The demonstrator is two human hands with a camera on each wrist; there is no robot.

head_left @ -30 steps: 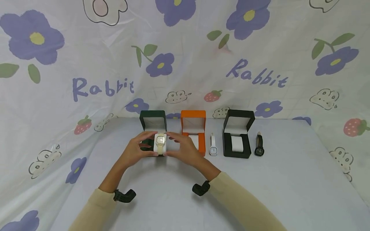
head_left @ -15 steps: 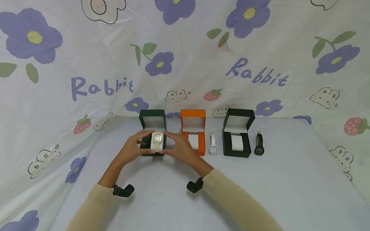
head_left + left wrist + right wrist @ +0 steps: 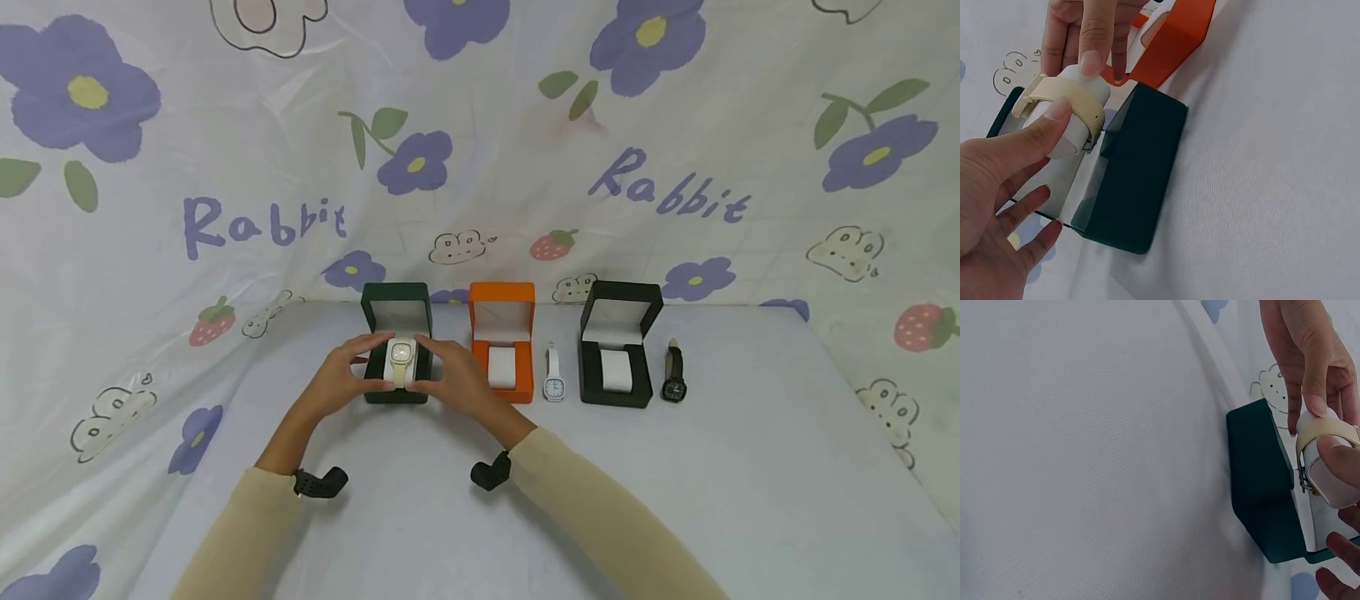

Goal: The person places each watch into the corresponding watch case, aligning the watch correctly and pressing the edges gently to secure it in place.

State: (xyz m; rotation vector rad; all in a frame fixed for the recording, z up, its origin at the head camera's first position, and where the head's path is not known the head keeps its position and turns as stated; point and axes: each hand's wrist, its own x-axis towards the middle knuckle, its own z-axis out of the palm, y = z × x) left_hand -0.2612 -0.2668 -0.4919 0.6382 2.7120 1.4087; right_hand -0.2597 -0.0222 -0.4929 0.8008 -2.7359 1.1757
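A cream-strapped wristwatch (image 3: pixel 401 354) is wrapped round a white cushion (image 3: pixel 1072 134), held over the open dark green watch box (image 3: pixel 397 398). My left hand (image 3: pixel 339 379) pinches the cushion's left end, its thumb touching the strap in the left wrist view. From the other side my right hand (image 3: pixel 453 375) pinches it too; its thumb also lies at the strap in the right wrist view. Both hands' other fingers are spread beyond the cushion. In the wrist views the cushion stands above the green box (image 3: pixel 1263 481), apart from its floor.
Right of the hands stands an open orange box (image 3: pixel 527 371) with a white cushion inside. A white watch (image 3: pixel 553 387) lies beside it. Further right come an open black box (image 3: pixel 640 379) with its white cushion and a black watch (image 3: pixel 673 388). A printed cloth hangs behind.
Both hands have moved left with the watch and cushion, from the green box's right side to over its middle. The boxes and other watches have stayed in place.
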